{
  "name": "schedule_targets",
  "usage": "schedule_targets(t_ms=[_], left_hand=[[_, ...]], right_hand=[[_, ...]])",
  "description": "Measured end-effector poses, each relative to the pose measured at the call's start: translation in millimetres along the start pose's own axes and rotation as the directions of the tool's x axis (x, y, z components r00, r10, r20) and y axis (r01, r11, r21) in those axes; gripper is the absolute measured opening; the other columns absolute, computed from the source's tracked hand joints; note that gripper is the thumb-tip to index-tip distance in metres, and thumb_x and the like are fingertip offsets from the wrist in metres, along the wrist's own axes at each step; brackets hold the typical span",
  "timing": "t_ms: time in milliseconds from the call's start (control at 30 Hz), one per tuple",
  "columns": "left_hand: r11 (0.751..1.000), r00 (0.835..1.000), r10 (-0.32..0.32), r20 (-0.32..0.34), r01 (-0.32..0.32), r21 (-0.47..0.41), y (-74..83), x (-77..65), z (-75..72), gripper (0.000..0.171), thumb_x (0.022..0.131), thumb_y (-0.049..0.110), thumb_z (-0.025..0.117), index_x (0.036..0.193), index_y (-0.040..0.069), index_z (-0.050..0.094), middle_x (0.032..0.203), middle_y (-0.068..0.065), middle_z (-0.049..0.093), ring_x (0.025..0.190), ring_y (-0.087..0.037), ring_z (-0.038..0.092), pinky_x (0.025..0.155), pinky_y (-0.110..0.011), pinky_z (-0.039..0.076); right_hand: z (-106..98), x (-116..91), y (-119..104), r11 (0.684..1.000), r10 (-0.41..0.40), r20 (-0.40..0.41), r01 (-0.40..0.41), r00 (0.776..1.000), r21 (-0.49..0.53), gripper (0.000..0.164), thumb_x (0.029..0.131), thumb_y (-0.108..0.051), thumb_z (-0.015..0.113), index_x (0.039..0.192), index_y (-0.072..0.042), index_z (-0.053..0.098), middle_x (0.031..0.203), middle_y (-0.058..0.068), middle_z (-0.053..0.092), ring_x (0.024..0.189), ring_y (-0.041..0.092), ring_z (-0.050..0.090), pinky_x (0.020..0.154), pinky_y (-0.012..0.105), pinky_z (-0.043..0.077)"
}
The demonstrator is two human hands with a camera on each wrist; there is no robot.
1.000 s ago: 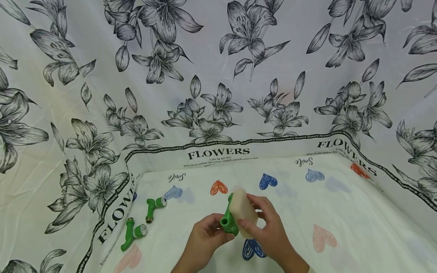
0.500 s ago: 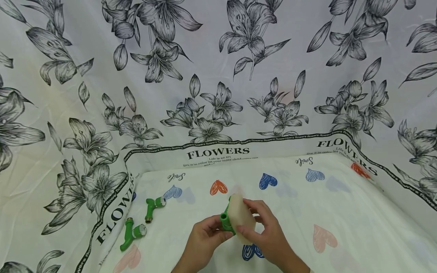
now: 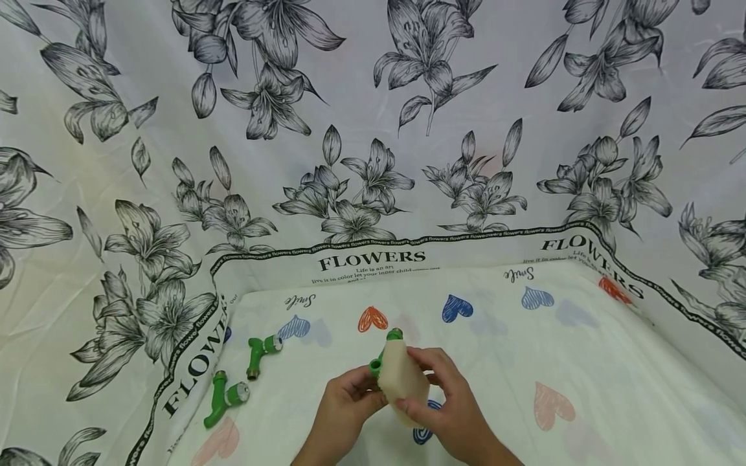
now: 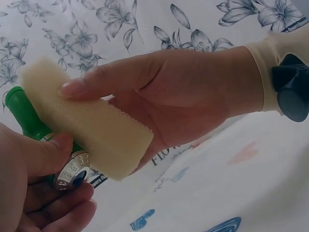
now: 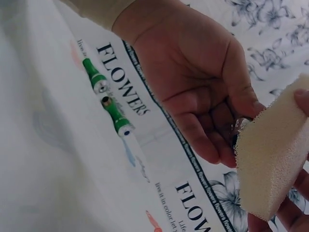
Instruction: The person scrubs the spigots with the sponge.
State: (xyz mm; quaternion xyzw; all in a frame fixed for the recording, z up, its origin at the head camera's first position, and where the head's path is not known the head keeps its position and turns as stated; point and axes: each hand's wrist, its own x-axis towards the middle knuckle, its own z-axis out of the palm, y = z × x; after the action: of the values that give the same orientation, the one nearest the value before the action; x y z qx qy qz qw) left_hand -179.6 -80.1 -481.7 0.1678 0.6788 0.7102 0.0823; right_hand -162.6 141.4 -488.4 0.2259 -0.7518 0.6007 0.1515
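A green tap with a silver-and-blue knob is pinched between the thumb and fingers of my left hand. My right hand grips a cream-coloured sponge block, thumb on the near face and fingers round the other side. The sponge lies against the tap and hides much of it in the head view; the green spout and top end show past its edge. In the left wrist view the tap's knob sticks out below my left thumb.
Two more green taps, an upper tap and a lower tap, lie at the left of the white heart-printed cloth. Floral-printed fabric rises behind and at both sides.
The sponge has slid slightly down and to the left over the tap, now turned more face-on. The tap's top end shows above it. Both hands keep their hold; the two lying taps stay put.
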Motion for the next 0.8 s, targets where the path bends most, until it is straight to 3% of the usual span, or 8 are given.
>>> schedule_targets(t_ms=[233, 500, 800], left_hand=[[0.999, 1.000, -0.031, 0.000, 0.031, 0.037, 1.8, -1.8, 1.0, 0.038, 0.097, 0.010, 0.083, 0.133, 0.001, 0.074, 0.125, -0.013, 0.076, 0.115, -0.031, 0.073, 0.095, -0.036, 0.062], [0.998, 0.998, -0.057, 0.026, 0.057, 0.021, 5.8, -4.4, 3.6, 0.034, 0.098, 0.010, 0.083, 0.130, 0.002, 0.075, 0.119, -0.015, 0.077, 0.113, -0.031, 0.074, 0.095, -0.035, 0.062], [0.998, 0.997, -0.061, 0.055, 0.059, 0.021, 8.3, -8.4, 4.5, 0.034, 0.099, 0.009, 0.082, 0.131, 0.000, 0.075, 0.119, -0.014, 0.078, 0.111, -0.031, 0.075, 0.094, -0.033, 0.061]], right_hand=[[-1.3, 1.9, 3.8, 0.999, 0.050, -0.026, -0.050, 0.998, -0.019, 0.062, 0.095, -0.019, 0.087, 0.150, -0.030, 0.061, 0.136, -0.007, 0.063, 0.118, 0.021, 0.062, 0.093, 0.039, 0.059], [-4.7, 6.0, 5.4, 0.983, 0.177, -0.096, -0.181, 0.980, -0.038, 0.061, 0.093, -0.024, 0.090, 0.148, -0.029, 0.064, 0.132, -0.011, 0.063, 0.119, 0.020, 0.062, 0.096, 0.042, 0.059], [-9.2, 9.6, 15.0, 0.981, 0.177, -0.159, -0.187, 0.971, -0.048, 0.064, 0.094, -0.022, 0.090, 0.151, -0.023, 0.062, 0.134, -0.007, 0.062, 0.118, 0.018, 0.061, 0.096, 0.042, 0.058]])
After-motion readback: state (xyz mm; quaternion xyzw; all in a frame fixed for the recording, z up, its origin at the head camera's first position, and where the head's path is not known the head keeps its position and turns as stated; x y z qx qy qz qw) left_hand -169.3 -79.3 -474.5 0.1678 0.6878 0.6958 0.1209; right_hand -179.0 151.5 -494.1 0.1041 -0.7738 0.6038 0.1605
